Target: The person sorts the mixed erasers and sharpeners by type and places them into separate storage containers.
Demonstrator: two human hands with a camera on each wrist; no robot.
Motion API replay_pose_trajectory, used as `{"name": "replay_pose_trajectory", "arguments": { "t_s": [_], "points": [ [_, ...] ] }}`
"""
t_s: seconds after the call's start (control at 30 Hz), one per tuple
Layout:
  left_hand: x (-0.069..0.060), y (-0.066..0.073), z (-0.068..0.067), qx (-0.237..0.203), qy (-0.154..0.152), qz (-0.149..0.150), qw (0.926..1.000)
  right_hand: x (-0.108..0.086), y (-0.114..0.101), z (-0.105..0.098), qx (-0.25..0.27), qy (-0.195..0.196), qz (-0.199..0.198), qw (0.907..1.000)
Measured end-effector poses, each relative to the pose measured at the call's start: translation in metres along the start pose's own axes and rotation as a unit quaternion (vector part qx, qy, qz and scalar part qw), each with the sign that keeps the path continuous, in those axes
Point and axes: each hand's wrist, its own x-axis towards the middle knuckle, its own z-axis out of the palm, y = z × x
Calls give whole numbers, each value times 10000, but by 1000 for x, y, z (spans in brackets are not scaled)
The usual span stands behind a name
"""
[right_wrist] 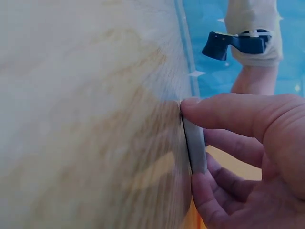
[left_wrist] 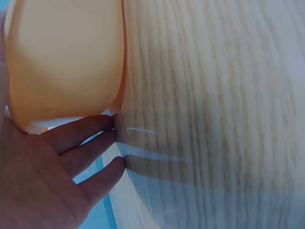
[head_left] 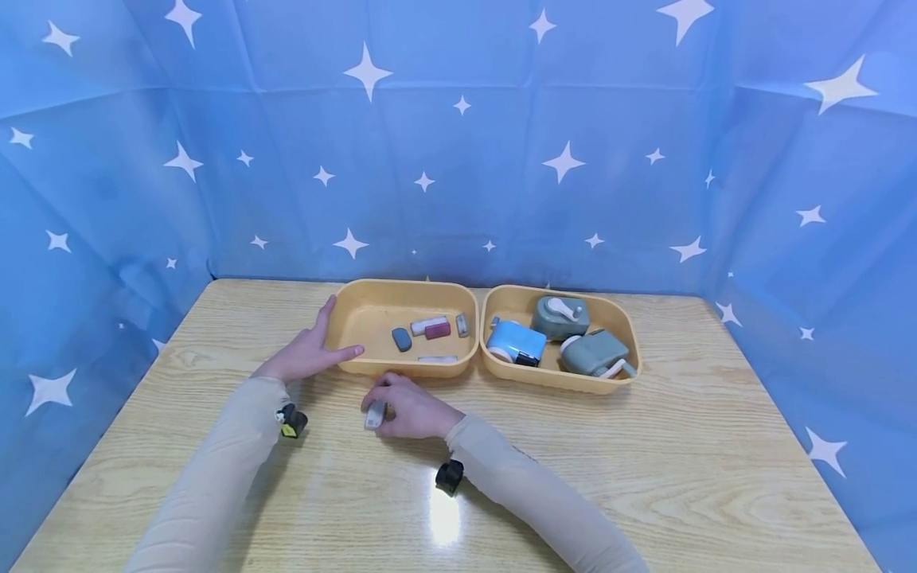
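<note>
On the wooden table (head_left: pixel 680 477), just in front of the left tan bin (head_left: pixel 380 366), my right hand (head_left: pixel 411 407) pinches a small light-grey block (head_left: pixel 376 414) between thumb and fingers. The right wrist view shows the grey block (right_wrist: pixel 194 143) on edge, low against the tabletop. My left hand (head_left: pixel 304 350) is at the left end of that bin, fingers spread along the outside and thumb by the front rim. In the left wrist view, fingertips touch the table beside the bin wall (left_wrist: pixel 71 57). Inside the bin lie a dark blue rounded piece (head_left: pixel 402 339), a maroon block (head_left: pixel 438 329) and several pale pieces.
Against the left bin's right side stands a second tan bin (head_left: pixel 559 379). It holds a bright blue device (head_left: pixel 517 341) and two grey-green devices with crank handles, which look like pencil sharpeners. A blue star-patterned cloth (head_left: pixel 458 199) encloses the table's back and sides.
</note>
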Motion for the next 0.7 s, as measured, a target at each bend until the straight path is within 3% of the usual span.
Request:
{"name": "replay_pose_trajectory", "arguments": {
  "t_s": [0.3, 0.7],
  "points": [
    [1, 1, 0, -10, 32, 65, 10000, -4, 1, -3, 335, -109, -235, 9991],
    [0, 3, -1, -5, 35, 44, 10000, -15, 1, -3, 491, -138, -103, 9986]
  ]
}}
